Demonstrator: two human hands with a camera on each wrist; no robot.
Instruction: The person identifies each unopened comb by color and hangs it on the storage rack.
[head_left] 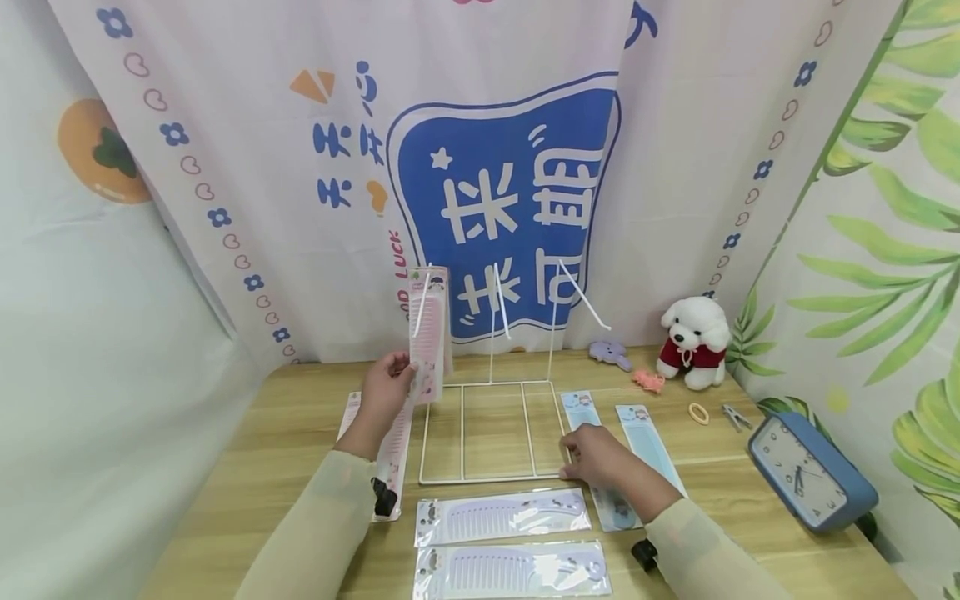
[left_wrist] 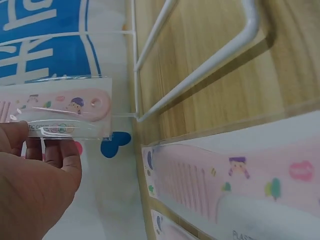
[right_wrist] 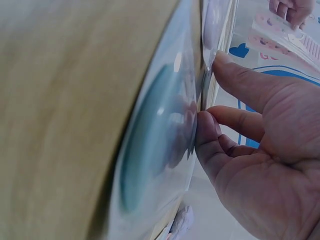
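Observation:
My left hand [head_left: 386,387] pinches the lower part of a packaged pink comb [head_left: 426,342], thumb in front and fingers behind in the left wrist view. The comb stands upright at the left hook of a white wire rack [head_left: 480,480]; another package's edge shows behind it. Whether the hook passes through its hole cannot be told. My right hand [head_left: 600,457] holds the rack's front right base corner between thumb and fingers. Beneath that hand lies a packaged blue comb [head_left: 579,408], partly covered. More packaged pink combs [head_left: 393,467] lie flat below my left hand.
Two packaged purple combs [head_left: 502,515] lie before the rack. Another blue comb [head_left: 648,437] is to the right. Further right are a blue clock [head_left: 813,471], a white plush dog [head_left: 693,342], a purple plush item [head_left: 609,354], a yellow ring [head_left: 698,414] and a clip [head_left: 737,417].

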